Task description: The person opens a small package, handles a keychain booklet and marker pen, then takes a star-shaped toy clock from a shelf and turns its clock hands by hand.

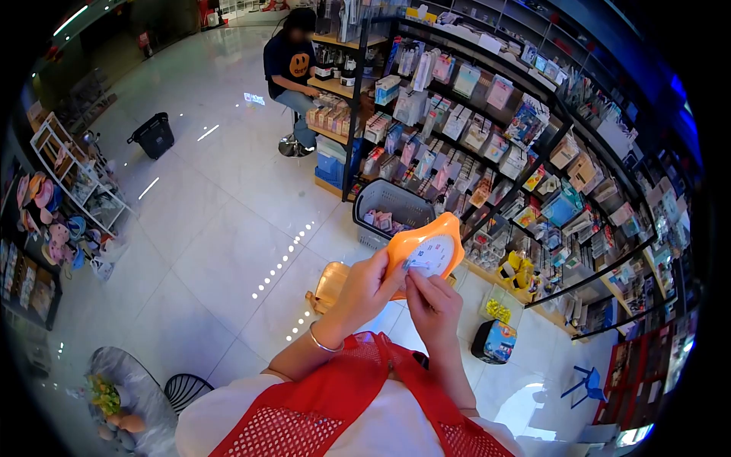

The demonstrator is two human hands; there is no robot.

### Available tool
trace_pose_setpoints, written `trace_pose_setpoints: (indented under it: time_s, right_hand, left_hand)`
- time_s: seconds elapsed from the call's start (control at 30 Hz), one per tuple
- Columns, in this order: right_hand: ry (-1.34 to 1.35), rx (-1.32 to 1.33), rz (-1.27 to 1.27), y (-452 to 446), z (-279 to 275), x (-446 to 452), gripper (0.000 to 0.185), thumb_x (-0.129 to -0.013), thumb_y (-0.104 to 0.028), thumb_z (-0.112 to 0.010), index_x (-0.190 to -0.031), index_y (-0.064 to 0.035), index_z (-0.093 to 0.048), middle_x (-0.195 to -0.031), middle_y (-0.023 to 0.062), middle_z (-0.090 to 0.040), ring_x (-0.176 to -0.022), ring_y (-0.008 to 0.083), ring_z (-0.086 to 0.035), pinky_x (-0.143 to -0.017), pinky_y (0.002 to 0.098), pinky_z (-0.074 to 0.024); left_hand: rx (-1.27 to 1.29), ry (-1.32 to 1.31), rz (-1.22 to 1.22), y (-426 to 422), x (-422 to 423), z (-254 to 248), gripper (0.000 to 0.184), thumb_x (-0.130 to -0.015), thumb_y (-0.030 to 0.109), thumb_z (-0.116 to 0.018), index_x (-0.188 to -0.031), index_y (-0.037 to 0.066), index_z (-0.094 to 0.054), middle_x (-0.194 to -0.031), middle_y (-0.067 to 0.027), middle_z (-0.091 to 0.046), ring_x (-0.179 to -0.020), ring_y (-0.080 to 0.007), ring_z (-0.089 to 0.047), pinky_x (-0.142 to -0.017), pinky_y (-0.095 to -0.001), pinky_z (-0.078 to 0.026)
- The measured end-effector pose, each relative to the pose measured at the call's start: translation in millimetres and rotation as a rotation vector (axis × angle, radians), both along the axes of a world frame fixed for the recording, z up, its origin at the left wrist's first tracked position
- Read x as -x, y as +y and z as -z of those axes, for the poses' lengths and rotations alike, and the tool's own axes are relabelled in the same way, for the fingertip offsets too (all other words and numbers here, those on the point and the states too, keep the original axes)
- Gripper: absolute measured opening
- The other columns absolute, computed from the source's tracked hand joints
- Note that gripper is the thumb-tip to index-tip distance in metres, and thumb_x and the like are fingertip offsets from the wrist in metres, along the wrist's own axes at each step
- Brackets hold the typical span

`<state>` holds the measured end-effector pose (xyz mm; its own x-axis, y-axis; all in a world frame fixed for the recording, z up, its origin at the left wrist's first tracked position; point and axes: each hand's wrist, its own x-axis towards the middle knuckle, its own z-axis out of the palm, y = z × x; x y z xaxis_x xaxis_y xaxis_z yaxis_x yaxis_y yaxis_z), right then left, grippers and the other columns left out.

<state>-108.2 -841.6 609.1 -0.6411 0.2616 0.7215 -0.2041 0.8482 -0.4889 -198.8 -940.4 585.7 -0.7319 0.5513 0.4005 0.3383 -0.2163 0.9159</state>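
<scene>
An orange clock-like object (pixel 444 225) with a wavy rim and a white numbered dial is held up in front of my chest, its dial tilted to the right. My left hand (pixel 373 285), with a bracelet at the wrist, grips its left edge. At the dial's lower left, the fingers of my right hand (pixel 435 303) are bent and pinched together against the face. Whether those fingers hold a small part there is too small to tell.
Beyond the hands stands a grey basket (pixel 395 201) with packets inside. Shelves of packaged goods (pixel 464 122) curve along the right. A wooden stool (pixel 332 284) is below the hands. A person (pixel 292 72) sits by the shelves. A black bin (pixel 154 137) stands at the left.
</scene>
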Motion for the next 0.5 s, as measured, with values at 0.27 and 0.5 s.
trace_pose_setpoints:
  time_s: [0.27, 0.5]
  right_hand:
    - [-0.053, 0.168, 0.094, 5, -9, -4, 0.02, -0.077, -0.001, -0.066, -0.097, -0.0028, -0.066, -0.059, 0.0055, -0.05, -0.047, 0.0134, -0.047, -0.045, 0.024, -0.0373]
    - [-0.026, 0.189, 0.164, 12, -5, -3, 0.015, -0.081, -0.004, -0.063, -0.096, -0.0024, -0.066, -0.06, 0.0062, -0.051, -0.047, 0.0127, -0.046, -0.045, 0.0246, -0.0365]
  left_hand:
    - [0.108, 0.065, 0.006, -6, -4, -18, 0.026, -0.089, 0.023, -0.054, -0.098, -0.002, -0.053, -0.066, -0.0165, -0.056, -0.055, -0.0283, -0.057, -0.049, -0.0316, -0.041]
    - [0.147, 0.112, -0.033, -6, 0, -13, 0.027, -0.089, 0.023, -0.054, -0.1, -0.002, -0.054, -0.065, -0.0149, -0.056, -0.052, -0.0248, -0.056, -0.049, -0.0304, -0.041]
